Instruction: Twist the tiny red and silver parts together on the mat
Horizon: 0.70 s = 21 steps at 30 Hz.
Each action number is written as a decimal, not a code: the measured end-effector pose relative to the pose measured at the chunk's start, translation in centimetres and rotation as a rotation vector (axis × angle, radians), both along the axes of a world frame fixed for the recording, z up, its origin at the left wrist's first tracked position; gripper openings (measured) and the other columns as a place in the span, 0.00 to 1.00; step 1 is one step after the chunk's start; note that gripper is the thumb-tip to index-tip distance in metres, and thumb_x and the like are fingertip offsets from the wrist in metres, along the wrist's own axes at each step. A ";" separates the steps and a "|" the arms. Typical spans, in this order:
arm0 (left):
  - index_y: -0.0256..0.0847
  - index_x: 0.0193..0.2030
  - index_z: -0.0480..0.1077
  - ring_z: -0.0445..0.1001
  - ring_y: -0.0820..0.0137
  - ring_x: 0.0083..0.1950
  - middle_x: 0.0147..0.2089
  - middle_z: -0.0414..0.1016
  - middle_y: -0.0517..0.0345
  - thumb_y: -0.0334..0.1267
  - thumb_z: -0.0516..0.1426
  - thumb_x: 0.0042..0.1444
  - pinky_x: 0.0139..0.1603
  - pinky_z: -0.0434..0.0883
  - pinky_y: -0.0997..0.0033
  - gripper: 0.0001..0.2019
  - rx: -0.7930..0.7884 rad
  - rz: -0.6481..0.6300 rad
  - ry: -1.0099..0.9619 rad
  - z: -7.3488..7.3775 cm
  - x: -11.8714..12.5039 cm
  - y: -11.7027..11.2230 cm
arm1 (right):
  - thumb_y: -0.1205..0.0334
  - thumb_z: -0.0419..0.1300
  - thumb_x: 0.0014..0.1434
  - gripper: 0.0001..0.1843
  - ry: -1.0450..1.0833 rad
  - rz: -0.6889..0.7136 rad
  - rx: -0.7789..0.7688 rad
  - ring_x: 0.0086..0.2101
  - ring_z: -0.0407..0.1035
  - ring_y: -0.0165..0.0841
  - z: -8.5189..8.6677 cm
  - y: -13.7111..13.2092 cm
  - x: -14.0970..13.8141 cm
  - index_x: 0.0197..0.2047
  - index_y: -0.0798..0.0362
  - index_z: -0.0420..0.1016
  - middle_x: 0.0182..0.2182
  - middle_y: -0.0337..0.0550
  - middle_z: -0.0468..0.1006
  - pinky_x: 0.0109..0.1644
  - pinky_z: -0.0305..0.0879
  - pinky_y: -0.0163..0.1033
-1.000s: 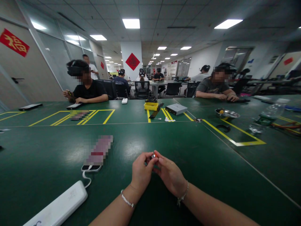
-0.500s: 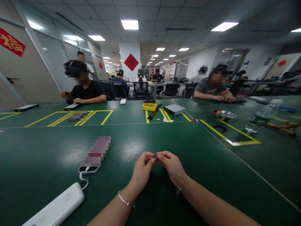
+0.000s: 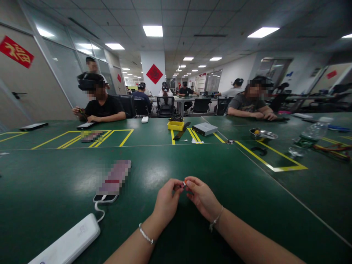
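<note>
Just above the green table [image 3: 143, 227], my left hand [image 3: 166, 200] and my right hand [image 3: 203, 196] meet at their fingertips. Between them is a tiny orange and whitish piece [image 3: 184, 183], too small to name and mostly covered by the fingers. Thumb and forefinger of my right hand pinch its orange side, while the other fingers hang loosely curled below. My left hand's thumb and fingertips are closed at its pale side. Left of my hands lies a phone [image 3: 115, 178] with a cable to a white power bank [image 3: 70, 240].
Farther back are a yellow tray [image 3: 176, 126] of dark items, a grey box [image 3: 205, 128], a metal bowl [image 3: 263, 134], a black curved piece [image 3: 259, 150] and a plastic bottle [image 3: 309, 137]. Across the table sit a person at left [image 3: 103, 106] and another at right [image 3: 251, 102].
Both hands stay together, with the right hand's lower fingers now a little more apart from the left hand. More of the piece's pale part shows. The view has shifted slightly.
</note>
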<state>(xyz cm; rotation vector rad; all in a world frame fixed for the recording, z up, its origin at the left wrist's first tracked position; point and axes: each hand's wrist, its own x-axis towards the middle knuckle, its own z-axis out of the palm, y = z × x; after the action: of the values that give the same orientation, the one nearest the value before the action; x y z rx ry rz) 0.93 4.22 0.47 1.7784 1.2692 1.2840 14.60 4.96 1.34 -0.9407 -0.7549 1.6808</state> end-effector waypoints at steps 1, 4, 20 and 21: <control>0.42 0.35 0.68 0.69 0.72 0.36 0.34 0.72 0.61 0.28 0.52 0.50 0.39 0.66 0.69 0.08 0.027 0.008 0.030 0.0 0.0 -0.1 | 0.60 0.65 0.41 0.16 0.040 0.040 -0.007 0.29 0.65 0.25 0.0 0.0 0.0 0.35 0.52 0.70 0.30 0.37 0.71 0.31 0.60 0.31; 0.43 0.36 0.68 0.69 0.70 0.39 0.36 0.72 0.60 0.27 0.52 0.49 0.42 0.65 0.67 0.10 0.096 0.036 0.087 0.0 -0.3 -0.1 | 0.58 0.62 0.47 0.15 0.123 0.231 -0.019 0.32 0.67 0.28 0.0 0.0 0.2 0.39 0.54 0.70 0.33 0.41 0.73 0.35 0.62 0.33; 0.42 0.44 0.62 0.62 0.64 0.55 0.53 0.65 0.52 0.31 0.53 0.48 0.53 0.60 0.56 0.15 0.106 0.152 0.129 -0.7 -0.9 0.8 | 0.54 0.55 0.48 0.19 -1.061 -0.318 0.279 0.38 0.66 0.36 1.9 5.5 11.2 0.41 0.55 0.72 0.38 0.48 0.73 0.43 0.60 0.41; 0.41 0.44 0.63 0.62 0.63 0.55 0.53 0.65 0.51 0.31 0.54 0.47 0.53 0.60 0.56 0.15 0.066 0.166 0.139 -1.0 -1.0 1.0 | 0.55 0.54 0.48 0.19 -1.305 -0.409 0.281 0.39 0.65 0.38 1.9 6.0 13.9 0.40 0.56 0.73 0.39 0.50 0.72 0.43 0.59 0.42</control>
<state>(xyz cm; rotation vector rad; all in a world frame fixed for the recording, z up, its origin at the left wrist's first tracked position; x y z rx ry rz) -0.03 5.24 -0.51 1.8686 1.4939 1.3246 28.45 10.95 3.22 -1.8136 -1.4372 0.4165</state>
